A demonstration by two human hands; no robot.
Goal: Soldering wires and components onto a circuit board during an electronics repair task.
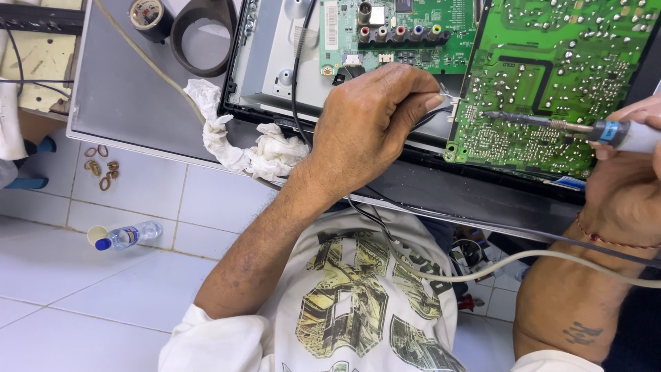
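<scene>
Left hand (368, 120) rests knuckles-up on the lower edge of the opened flat-screen chassis with its grey metal back plate (275, 62); its fingers (413, 93) are curled closed, pinching a small bundle of thin wires (444, 103) where they meet a white connector at the left edge of the large green printed circuit board (551, 76). Right hand (630, 172) sits at the right margin of the view, fingers wrapped closed around the pale handle of a soldering iron with a blue collar and a long dark metal tip (551, 124). The iron lies nearly level, its tip pointing toward the left fingertips and resting over the solder side of the large board, near but apart from the pinched wires. Above the left knuckles lies a smaller green circuit board carrying a row of coloured round sockets (399, 27). A black cable (296, 83) runs down just left of the left hand. Beside the left wrist, a crumpled white cloth (255, 148) is draped over the chassis edge. A grey cord (551, 258) trails below the right wrist across the white printed shirt. Well away from the left fingers: a black rubber ring (203, 34) and a tape roll (148, 15) on the grey panel, a clear plastic bottle with blue cap (127, 235) on the white tiled floor.
</scene>
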